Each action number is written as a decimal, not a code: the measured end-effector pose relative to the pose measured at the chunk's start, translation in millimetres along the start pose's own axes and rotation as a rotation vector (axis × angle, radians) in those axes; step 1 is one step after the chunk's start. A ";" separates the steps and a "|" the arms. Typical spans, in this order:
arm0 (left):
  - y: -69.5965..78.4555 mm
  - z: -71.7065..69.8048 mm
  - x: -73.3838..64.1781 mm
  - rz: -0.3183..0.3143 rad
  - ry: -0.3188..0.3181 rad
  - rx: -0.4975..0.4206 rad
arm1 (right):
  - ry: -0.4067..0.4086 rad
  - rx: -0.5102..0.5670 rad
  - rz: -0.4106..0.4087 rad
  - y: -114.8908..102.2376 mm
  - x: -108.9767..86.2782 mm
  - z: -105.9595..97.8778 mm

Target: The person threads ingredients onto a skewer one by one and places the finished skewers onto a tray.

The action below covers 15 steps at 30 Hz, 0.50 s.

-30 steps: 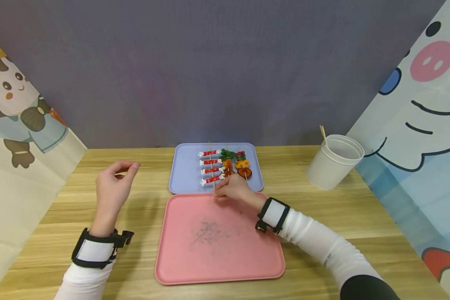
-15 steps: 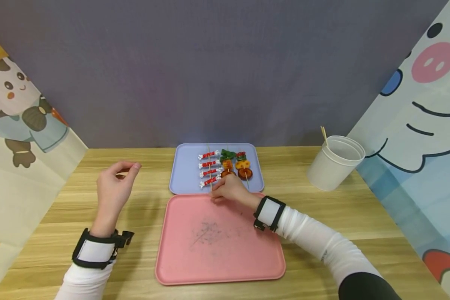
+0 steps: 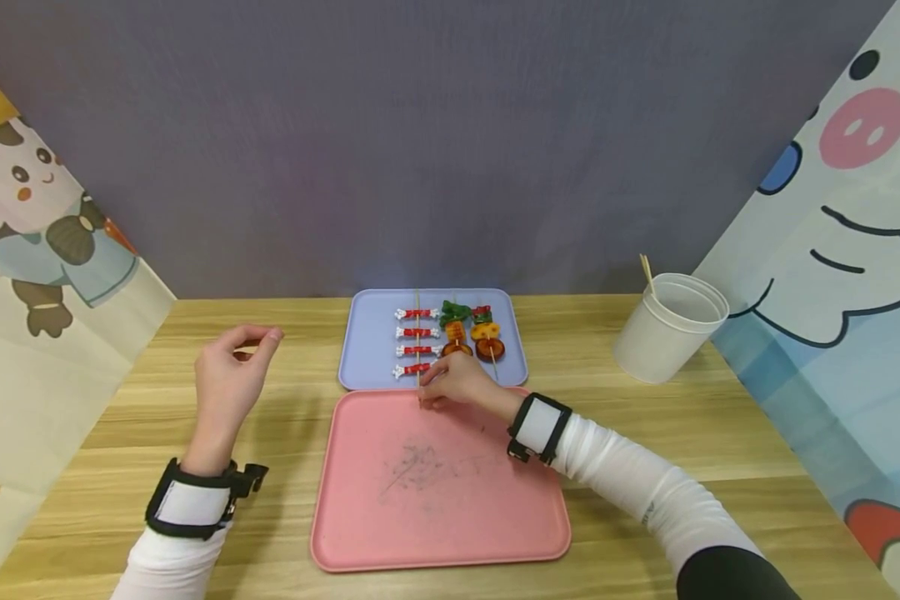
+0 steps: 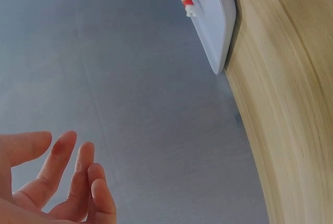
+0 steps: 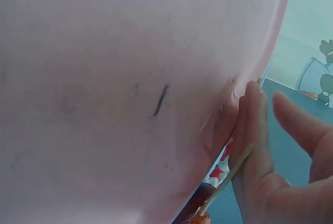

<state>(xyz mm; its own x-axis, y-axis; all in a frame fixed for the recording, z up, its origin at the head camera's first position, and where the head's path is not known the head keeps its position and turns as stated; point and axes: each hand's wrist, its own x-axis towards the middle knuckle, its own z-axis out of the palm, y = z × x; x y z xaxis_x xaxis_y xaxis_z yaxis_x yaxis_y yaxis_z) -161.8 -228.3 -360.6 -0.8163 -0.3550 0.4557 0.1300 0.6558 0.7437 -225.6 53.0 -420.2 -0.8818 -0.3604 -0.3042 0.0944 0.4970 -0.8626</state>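
Note:
On the blue tray [image 3: 365, 342] lies a skewer [image 3: 417, 342] with several red pieces with white frilled ends, its bare end reaching over the pink tray [image 3: 438, 533]. My right hand [image 3: 461, 379] is at that bare end. In the right wrist view the thumb [image 5: 299, 122] stands apart from the fingers [image 5: 253, 112], which are beside the skewer's tip. Two more skewers, a left one [image 3: 455, 330] and a right one [image 3: 486, 331], carry green, yellow and brown pieces. My left hand [image 3: 228, 375] hangs over the table's left side, fingers loosely bent, holding nothing.
A white bucket [image 3: 656, 333] with a few thin sticks [image 3: 647, 268] stands on the wooden table [image 3: 607, 433] at the right. Behind the table is a grey wall [image 3: 435, 150]. Printed cartoon panels flank both sides. Dark marks [image 3: 416, 467] show on the pink tray.
The skewer of red pieces has straightened and its pieces now lie level across it. My right hand has shifted slightly left, and its thumb is apart from the fingers. My left hand stays put.

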 end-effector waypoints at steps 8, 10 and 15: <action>1.5 9.4 -3.2 0.052 -0.023 -0.016 | 0.031 -0.050 -0.073 -1.6 -4.7 -8.0; 4.0 16.6 -7.2 0.114 -0.042 0.001 | 0.090 -0.094 -0.158 -2.1 -12.8 -16.4; 16.2 39.6 -17.2 0.309 -0.119 0.101 | 0.349 -0.422 -0.426 5.6 -38.9 -45.5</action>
<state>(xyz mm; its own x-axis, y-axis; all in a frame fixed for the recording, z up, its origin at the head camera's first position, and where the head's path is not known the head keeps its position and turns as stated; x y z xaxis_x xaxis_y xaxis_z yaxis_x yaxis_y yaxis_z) -168.0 -185.2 -375.7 -0.8079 -0.0530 0.5870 0.3299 0.7847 0.5249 -211.7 105.7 -394.8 -0.9060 -0.3520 0.2350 -0.4181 0.6587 -0.6256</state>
